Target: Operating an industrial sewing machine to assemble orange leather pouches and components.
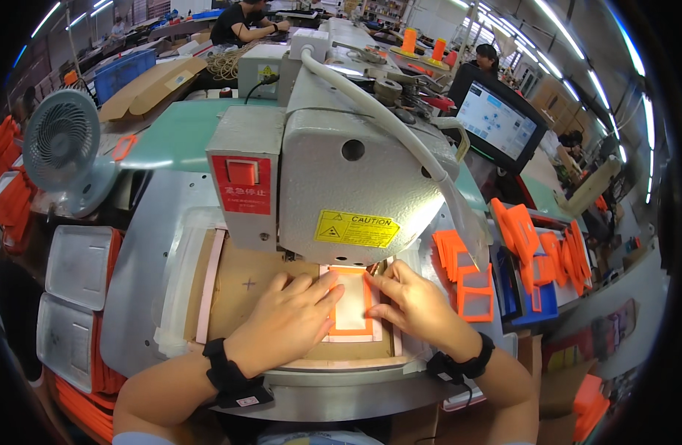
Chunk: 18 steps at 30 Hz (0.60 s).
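An orange-bordered rectangular piece with a pale window (350, 302) lies flat under the head of a grey industrial sewing machine (348, 156). It rests in a pink-edged slot of a tan template board (241, 285). My left hand (292, 315) lies with fingers stretched out over the board, fingertips on the piece's left border. On the other side my right hand (415, 305) has thumb and index finger apart, both touching the right border. Neither hand lifts the piece. The needle area is mostly hidden behind the machine head.
Stacks of orange-edged clear-window pieces (74, 337) stand at the left, near a fan (63, 141). More orange pieces (474, 293) lie at the right by a blue tray (537, 302). A monitor (496, 115) stands behind them. Other people sit farther back.
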Available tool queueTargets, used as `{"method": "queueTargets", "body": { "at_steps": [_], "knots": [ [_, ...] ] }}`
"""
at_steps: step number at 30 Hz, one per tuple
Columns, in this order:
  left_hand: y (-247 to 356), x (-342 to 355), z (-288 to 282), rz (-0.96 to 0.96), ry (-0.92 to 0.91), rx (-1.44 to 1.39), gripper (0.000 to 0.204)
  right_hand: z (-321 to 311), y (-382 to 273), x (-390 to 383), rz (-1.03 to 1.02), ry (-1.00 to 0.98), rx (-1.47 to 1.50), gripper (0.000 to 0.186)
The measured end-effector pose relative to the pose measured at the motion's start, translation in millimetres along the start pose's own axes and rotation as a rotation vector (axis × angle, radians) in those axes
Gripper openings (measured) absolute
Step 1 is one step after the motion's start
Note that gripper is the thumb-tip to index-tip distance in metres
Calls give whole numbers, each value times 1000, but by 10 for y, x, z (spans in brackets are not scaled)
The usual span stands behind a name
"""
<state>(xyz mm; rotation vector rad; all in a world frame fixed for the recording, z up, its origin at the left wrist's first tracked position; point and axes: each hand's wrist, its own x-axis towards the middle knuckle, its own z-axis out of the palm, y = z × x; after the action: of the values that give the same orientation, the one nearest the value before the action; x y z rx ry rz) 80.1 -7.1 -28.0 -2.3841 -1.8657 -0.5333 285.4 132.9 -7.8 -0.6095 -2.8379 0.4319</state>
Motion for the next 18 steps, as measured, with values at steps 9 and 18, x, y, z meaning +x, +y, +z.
{"method": "queueTargets", "body": {
  "at_steps": [9, 18],
  "knots": [
    [-3, 65, -9, 1, -27, -96, 47, -17, 221, 168, -343, -41, -281, 44],
    [29, -19, -90, 189, -169, -218, 48, -124, 227, 126, -264, -144, -135, 75]
  ]
}}
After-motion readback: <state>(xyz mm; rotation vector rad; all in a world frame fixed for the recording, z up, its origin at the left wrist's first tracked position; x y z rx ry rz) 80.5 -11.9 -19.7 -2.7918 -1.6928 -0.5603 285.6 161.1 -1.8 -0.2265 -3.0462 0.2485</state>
